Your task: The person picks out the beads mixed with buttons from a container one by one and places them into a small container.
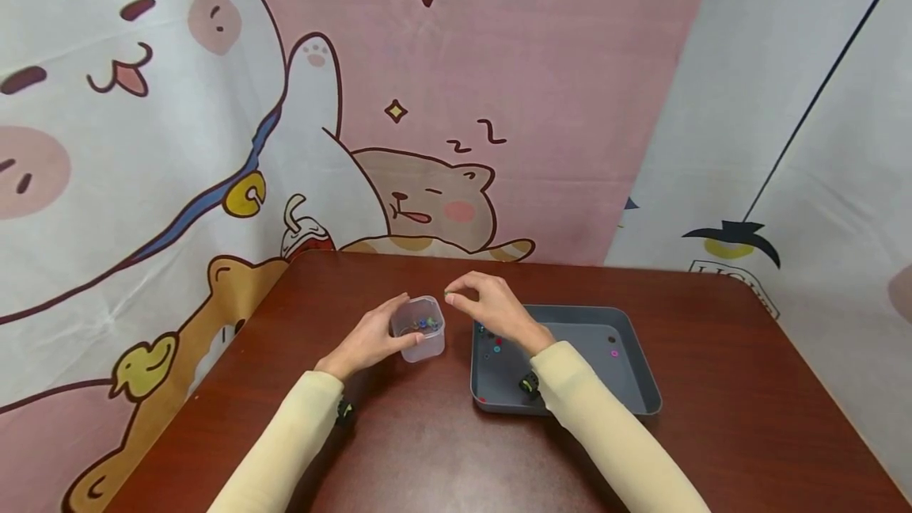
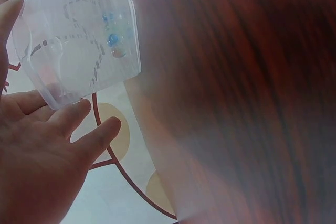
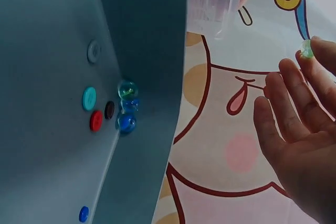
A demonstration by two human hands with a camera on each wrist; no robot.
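My left hand [image 1: 365, 343] grips a clear plastic container [image 1: 423, 350], its thumb across the near side and its fingers round the far left. Inside lie several small glass marbles [image 2: 113, 39], blue, brownish and greenish. Between thumb and index fingertip, my right hand [image 1: 495, 309] pinches a pale green marble [image 3: 307, 49]; the other fingers are spread. That hand is raised just right of the container's open top, over the upper left corner of a grey tray [image 1: 584, 351]. In the right wrist view, marbles [image 3: 126, 123] cluster against the tray's wall.
Loose buttons are scattered in the tray: a cyan button [image 3: 89, 98], a red button [image 3: 96, 121], a black button [image 3: 109, 109] and, farther off, a pink ring-shaped piece [image 1: 614, 354]. Beneath everything is a brown wooden table [image 1: 720, 355]. A cartoon-printed cloth [image 1: 570, 101] hangs behind.
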